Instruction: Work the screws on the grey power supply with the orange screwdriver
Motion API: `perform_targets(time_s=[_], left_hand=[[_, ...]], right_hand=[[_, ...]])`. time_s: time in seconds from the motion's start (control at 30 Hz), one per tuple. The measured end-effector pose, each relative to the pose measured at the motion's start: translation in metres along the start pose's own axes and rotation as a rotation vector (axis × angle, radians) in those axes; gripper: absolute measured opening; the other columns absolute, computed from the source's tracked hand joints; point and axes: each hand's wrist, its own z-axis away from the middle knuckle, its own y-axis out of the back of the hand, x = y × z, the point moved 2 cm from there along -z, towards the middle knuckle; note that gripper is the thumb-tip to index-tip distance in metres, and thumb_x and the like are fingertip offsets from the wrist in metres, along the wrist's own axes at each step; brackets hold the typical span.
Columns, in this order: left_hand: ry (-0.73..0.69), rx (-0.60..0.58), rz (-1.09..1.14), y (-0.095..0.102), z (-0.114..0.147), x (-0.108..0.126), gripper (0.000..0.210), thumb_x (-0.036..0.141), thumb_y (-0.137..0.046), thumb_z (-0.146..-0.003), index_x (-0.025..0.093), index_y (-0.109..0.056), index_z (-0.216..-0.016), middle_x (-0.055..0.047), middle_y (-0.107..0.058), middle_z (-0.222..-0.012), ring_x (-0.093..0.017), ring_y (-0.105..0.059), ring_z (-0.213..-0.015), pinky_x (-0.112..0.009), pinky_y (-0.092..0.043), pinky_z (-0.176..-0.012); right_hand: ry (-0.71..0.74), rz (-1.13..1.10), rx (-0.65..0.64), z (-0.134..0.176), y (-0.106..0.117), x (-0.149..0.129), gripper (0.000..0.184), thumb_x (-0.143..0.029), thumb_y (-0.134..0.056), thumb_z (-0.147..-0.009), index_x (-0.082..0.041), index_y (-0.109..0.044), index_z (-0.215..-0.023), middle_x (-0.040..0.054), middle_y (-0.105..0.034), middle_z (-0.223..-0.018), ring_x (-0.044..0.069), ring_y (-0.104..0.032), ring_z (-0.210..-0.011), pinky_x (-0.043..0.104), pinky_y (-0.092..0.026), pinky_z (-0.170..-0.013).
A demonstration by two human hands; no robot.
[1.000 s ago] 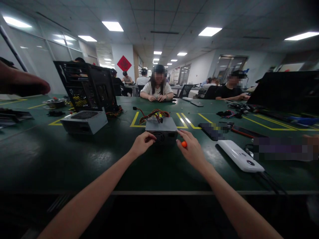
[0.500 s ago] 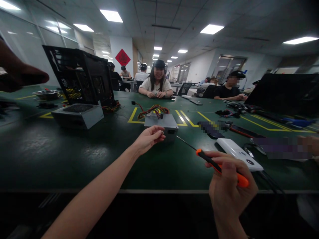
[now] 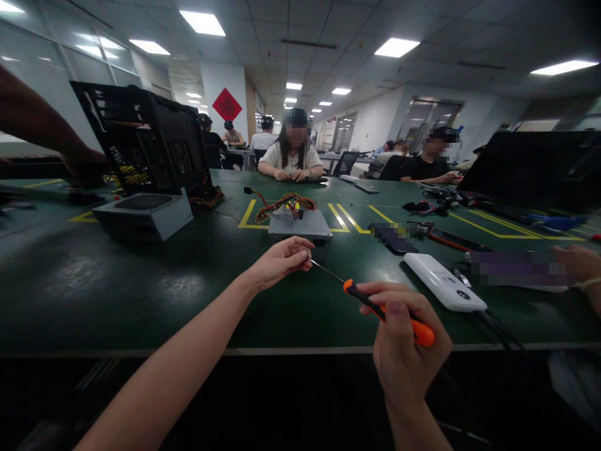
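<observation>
A co-worker's lowered hand [image 3: 87, 164] reached in at far left beside a black computer case [image 3: 181, 150], over the spot where a metal bowl showed half a second earlier. Just in front of the case, the side power supply [image 3: 141, 219] sat unmoved on the green table [image 3: 141, 313].

At center, the wearer's left hand [image 3: 284, 263] stood raised before the central power supply [image 3: 307, 224], partly hiding its front. Its thumb and fingers curled toward one another; whether they pinched something small could not be told. The central power supply kept its place across the yellow marking, its colored cables [image 3: 286, 199] heaped behind it. Across the table, a seated person [image 3: 291, 160] had both hands together on the tabletop.

To the right, an orange-and-black screwdriver [image 3: 357, 293] slanted down from its tip, which had closed the earlier gap and come up to the left hand's fingertips. The right hand [image 3: 410, 341] was wrapped around its handle; a second before, that hand had been at the unit's front corner. A white device [image 3: 444, 282] lay beyond, and another person's hand [image 3: 577, 262] showed at far right.
</observation>
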Motion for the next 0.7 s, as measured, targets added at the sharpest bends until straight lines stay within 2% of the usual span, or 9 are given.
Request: perform_targets(time_s=[0.37, 0.47, 0.57, 0.7], left_hand=[[0.023, -0.043, -0.045, -0.001, 0.001, -0.002, 0.027, 0.023, -0.066, -0.075, 0.014, -0.056, -0.099, 0.001, -0.054, -0.08, -0.007, -0.055, -0.071, -0.021, -0.042, -0.068], [0.039, -0.028, -0.068, 0.0, 0.0, -0.003, 0.029, 0.024, -0.068, -0.073, 0.014, -0.056, -0.098, 0.001, -0.056, -0.08, -0.007, -0.055, -0.071, -0.023, -0.041, -0.069], [0.05, 0.0, -0.08, 0.0, -0.001, -0.004, 0.031, 0.024, -0.07, -0.071, 0.014, -0.058, -0.098, 0.0, -0.056, -0.078, -0.008, -0.054, -0.07, -0.024, -0.041, -0.07], [0.046, 0.062, -0.057, 0.003, -0.003, -0.005, 0.029, 0.02, -0.071, -0.066, 0.014, -0.06, -0.093, 0.001, -0.055, -0.077, -0.008, -0.054, -0.07, -0.024, -0.042, -0.07]], right_hand=[[-0.059, 0.01, -0.048, 0.001, 0.005, 0.002, 0.015, -0.02, -0.051, -0.084, -0.018, -0.06, -0.073, 0.0018, -0.063, -0.078, 0.013, -0.06, -0.07, 0.024, -0.048, -0.051], [-0.151, 0.038, -0.125, 0.005, 0.009, 0.006, 0.008, -0.022, -0.053, -0.083, -0.019, -0.06, -0.083, 0.0031, -0.062, -0.09, 0.014, -0.061, -0.076, 0.025, -0.053, -0.056], [-0.274, 0.074, -0.181, 0.014, 0.014, 0.013, 0.012, -0.023, -0.058, -0.08, -0.02, -0.057, -0.091, 0.0038, -0.058, -0.099, 0.014, -0.061, -0.082, 0.028, -0.056, -0.065], [-0.402, 0.096, -0.234, 0.037, 0.018, 0.024, 0.016, -0.025, -0.06, -0.078, -0.021, -0.054, -0.093, 0.0041, -0.057, -0.104, 0.016, -0.061, -0.09, 0.032, -0.052, -0.08]])
